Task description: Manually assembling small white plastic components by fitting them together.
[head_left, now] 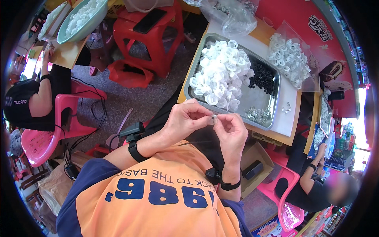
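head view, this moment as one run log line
left hand: pinching small piece | right hand: pinching same piece | tray: white plastic parts, black parts, metallic bits

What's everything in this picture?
Rectangular metal tray: one, silver, centre
Round plastic caps: many, white, tray's left
Tiny pieces: many, black or silvery, tray's right
Plastic bags: two, clear, beyond tray
Plastic stool: at least one, red, upper left
Flat phone: one, black, on stool
Plastic basin: one, green, top left
Plastic chairs: two, pink, both sides
Co-workers: at least two, black-clad, both sides
Held piece: one, whitish, between fingers
Person's hands: two, bare, centre
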Demonstrator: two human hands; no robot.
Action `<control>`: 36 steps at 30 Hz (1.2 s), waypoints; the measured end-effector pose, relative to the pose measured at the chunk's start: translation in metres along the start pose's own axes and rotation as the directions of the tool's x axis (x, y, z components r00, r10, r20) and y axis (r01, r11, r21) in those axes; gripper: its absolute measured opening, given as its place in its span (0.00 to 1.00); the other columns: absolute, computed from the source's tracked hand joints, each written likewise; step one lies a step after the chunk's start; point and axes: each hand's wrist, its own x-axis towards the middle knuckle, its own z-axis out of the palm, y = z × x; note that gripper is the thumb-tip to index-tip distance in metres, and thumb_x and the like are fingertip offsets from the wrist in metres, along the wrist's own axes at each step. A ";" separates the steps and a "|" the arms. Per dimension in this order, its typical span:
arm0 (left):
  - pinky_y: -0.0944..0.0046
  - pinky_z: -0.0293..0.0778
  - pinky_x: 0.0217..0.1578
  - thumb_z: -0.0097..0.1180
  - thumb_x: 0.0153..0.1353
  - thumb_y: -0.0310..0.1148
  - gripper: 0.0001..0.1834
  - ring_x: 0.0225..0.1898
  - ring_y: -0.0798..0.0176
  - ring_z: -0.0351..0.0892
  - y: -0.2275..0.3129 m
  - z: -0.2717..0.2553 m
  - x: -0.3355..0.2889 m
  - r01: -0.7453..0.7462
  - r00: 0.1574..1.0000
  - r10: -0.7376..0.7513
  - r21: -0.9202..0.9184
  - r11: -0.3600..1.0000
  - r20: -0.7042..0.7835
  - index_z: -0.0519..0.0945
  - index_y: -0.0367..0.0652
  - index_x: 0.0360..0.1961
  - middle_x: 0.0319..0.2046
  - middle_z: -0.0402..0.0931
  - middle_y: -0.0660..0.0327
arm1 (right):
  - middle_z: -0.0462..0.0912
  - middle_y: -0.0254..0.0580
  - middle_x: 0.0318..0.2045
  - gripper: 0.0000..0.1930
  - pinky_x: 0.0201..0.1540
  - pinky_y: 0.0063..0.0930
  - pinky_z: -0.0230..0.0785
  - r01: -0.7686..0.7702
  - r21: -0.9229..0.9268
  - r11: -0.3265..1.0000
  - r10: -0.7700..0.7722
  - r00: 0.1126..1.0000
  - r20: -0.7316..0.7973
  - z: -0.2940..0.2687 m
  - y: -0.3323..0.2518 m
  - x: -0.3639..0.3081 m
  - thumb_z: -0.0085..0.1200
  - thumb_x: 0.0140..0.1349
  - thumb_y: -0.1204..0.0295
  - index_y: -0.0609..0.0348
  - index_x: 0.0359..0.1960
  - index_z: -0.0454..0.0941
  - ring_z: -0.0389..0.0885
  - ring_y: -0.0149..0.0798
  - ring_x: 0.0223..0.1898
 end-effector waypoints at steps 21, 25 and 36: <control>0.71 0.76 0.29 0.68 0.46 0.17 0.13 0.29 0.66 0.80 0.017 -0.007 -0.002 -0.540 0.828 0.554 0.399 0.741 0.091 0.86 0.41 0.35 0.28 0.78 0.60 | 0.80 0.41 0.30 0.10 0.33 0.23 0.74 0.272 -0.111 0.956 -0.284 0.953 -0.109 0.009 -0.002 -0.009 0.63 0.49 0.87 0.63 0.31 0.79 0.81 0.34 0.30; 0.70 0.77 0.28 0.71 0.45 0.18 0.15 0.30 0.65 0.81 0.014 -0.009 -0.006 -0.585 0.786 0.608 0.451 0.674 0.112 0.87 0.42 0.36 0.30 0.80 0.59 | 0.81 0.42 0.31 0.11 0.34 0.25 0.74 0.349 -0.174 0.921 -0.366 0.927 -0.081 0.006 -0.009 -0.010 0.64 0.48 0.87 0.62 0.32 0.79 0.81 0.37 0.32; 0.69 0.78 0.28 0.70 0.46 0.18 0.16 0.29 0.64 0.80 0.016 -0.007 -0.016 -0.651 0.722 0.679 0.465 0.600 0.136 0.86 0.42 0.38 0.30 0.79 0.59 | 0.81 0.41 0.31 0.13 0.33 0.27 0.76 0.477 -0.274 0.835 -0.510 0.858 -0.057 0.000 -0.013 -0.017 0.65 0.47 0.86 0.59 0.34 0.79 0.83 0.40 0.32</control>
